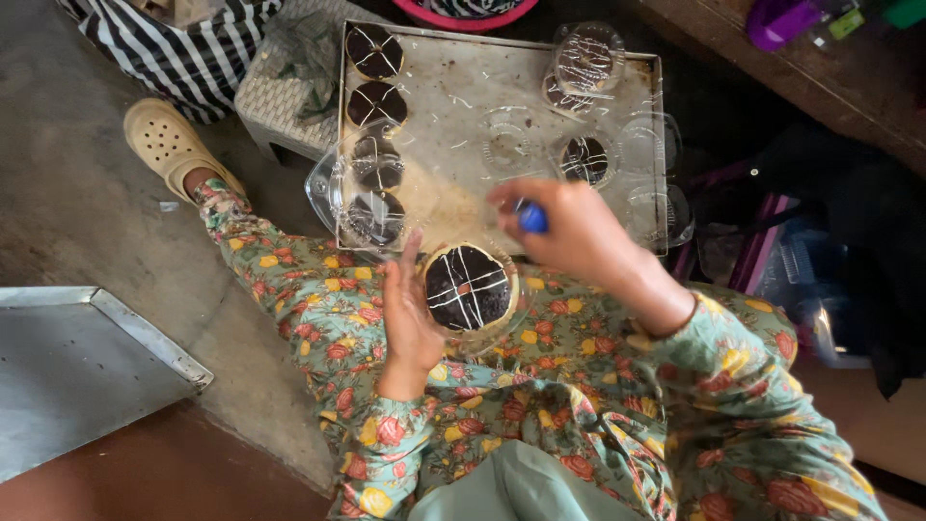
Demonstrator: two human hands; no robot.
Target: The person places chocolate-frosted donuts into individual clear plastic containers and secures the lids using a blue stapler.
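My left hand [410, 314] cups a clear plastic container holding a round chocolate-topped tart [469, 287] with white icing lines, over my lap. My right hand [569, 227] hovers just above and right of it, fingers closed around a small blue object [531, 217]. Behind both hands lies a metal baking tray [453, 82]. On it sit two bare tarts [374, 50] at the far left, two more in a clear clamshell [371, 193], and another boxed tart [585, 158].
Several clear plastic lids and cups [588, 58] lie on the tray's right side. A woven stool [285, 92] and a cream clog [169, 145] are at left, a metal sheet [87, 367] on the floor lower left, and dark clutter at right.
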